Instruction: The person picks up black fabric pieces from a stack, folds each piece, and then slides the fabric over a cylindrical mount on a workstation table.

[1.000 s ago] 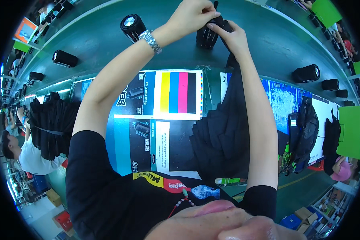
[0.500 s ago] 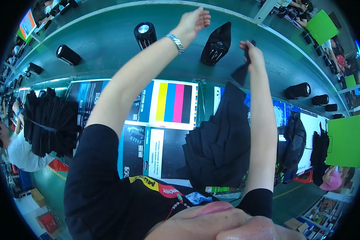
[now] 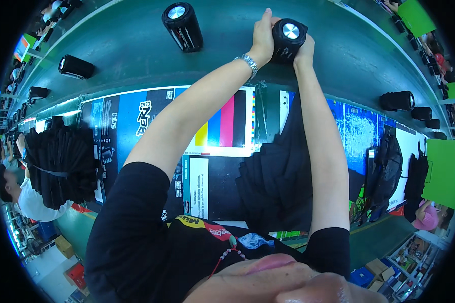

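Note:
Between my hands at the far side of the green work surface stands a black cylindrical speaker (image 3: 290,31), its round silver end facing up. My left hand (image 3: 263,39) grips its left side, fingers partly behind it. My right hand (image 3: 305,50) holds the right side, with most fingers hidden. A dark rim surrounds the silver end; I cannot tell whether it is cloth or casing. To the left, another black speaker (image 3: 183,30) with a silver end stands apart from my hands. Closer to me, under my right forearm, lies a fanned pile of flat black cloth pouches (image 3: 273,182).
Further black speakers (image 3: 76,66) lie along the green surface (image 3: 227,50) on the left, with others (image 3: 397,101) at the right. A strapped bundle of black cloth (image 3: 60,161) sits at left. Printed sheets (image 3: 222,131) cover the near table. People (image 3: 33,194) work at both sides.
Both hands have come together around a speaker; before, they were apart, with a cloth-covered item between them. The black cloth piece in my right hand no longer shows separately.

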A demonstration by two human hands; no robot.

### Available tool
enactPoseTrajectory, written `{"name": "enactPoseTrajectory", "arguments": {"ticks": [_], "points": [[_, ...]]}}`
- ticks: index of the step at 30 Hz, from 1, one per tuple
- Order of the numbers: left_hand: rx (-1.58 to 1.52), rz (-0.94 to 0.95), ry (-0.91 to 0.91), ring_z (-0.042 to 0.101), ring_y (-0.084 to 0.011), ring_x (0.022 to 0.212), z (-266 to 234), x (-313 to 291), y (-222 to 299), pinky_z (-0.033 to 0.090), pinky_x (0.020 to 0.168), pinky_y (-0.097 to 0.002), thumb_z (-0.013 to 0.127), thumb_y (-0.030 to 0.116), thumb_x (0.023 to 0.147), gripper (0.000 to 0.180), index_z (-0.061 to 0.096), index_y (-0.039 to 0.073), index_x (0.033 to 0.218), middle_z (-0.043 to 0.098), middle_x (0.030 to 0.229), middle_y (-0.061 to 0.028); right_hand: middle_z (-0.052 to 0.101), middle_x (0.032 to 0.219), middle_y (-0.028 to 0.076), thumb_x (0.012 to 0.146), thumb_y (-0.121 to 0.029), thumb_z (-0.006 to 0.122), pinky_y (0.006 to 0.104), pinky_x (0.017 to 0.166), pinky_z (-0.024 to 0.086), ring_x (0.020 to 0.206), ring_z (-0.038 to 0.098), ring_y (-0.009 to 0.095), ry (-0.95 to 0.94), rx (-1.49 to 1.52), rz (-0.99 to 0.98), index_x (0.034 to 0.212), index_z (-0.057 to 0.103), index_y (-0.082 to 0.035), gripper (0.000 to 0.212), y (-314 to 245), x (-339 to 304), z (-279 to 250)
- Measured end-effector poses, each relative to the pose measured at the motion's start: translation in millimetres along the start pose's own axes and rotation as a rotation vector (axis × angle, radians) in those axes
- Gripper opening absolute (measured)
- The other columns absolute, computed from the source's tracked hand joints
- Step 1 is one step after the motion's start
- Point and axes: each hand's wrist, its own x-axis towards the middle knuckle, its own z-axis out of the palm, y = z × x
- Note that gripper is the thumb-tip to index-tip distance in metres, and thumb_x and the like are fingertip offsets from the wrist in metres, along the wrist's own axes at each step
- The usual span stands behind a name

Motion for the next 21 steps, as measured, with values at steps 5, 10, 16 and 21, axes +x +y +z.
{"name": "enactPoseTrajectory", "arguments": {"ticks": [5,10,16,21], "points": [[0.146,0.057,0.166,0.06,-0.017,0.069,11.0,-0.8,3.9,0.046,0.069,-0.0305,0.036,0.045,0.097,0.063,0.065,-0.007,0.076,0.064,0.068,-0.0096,0.067,0.08,0.013,0.086,-0.034,0.061,0.0352,0.072,0.048,0.077,0.062,0.022,0.176,-0.413,-0.129,0.089,0.068,0.008,0.043,-7.6,10.6,-7.5],[0.169,-0.098,0.089,0.063,-0.0161,0.089,-23.7,-34.5,48.7,0.046,0.083,-0.0282,0.038,0.043,0.1,0.053,0.059,-0.004,0.11,0.068,0.097,-0.0117,0.066,0.087,0.013,0.101,-0.045,0.029,0.0351,0.076,0.046,0.075,0.059,0.021,0.234,-0.32,-0.257,0.104,0.061,0.002,0.057,-87.7,-32.8,-44.9],[0.36,-0.021,-0.197,0.059,-0.0143,0.103,-64.1,-133.0,128.5,0.042,0.091,-0.0289,0.039,0.041,0.101,0.047,0.058,0.0,0.115,0.066,0.108,-0.0092,0.062,0.111,0.018,0.102,-0.043,0.015,0.0397,0.09,0.046,0.104,0.057,0.027,-0.328,0.008,0.04,0.116,0.056,0.008,0.067,-153.0,-165.8,-1.8],[0.524,0.13,-0.343,0.06,-0.0126,0.097,-68.2,-208.6,149.0,0.047,0.086,-0.0259,0.072,0.017,0.082,0.042,0.057,0.0,0.117,0.064,0.108,-0.0076,0.059,0.11,0.015,0.101,-0.049,0.027,0.0368,0.089,0.047,0.098,0.058,0.026,-0.288,0.05,0.316,0.113,0.056,0.006,0.064,-82.3,-240.2,49.8]]}}
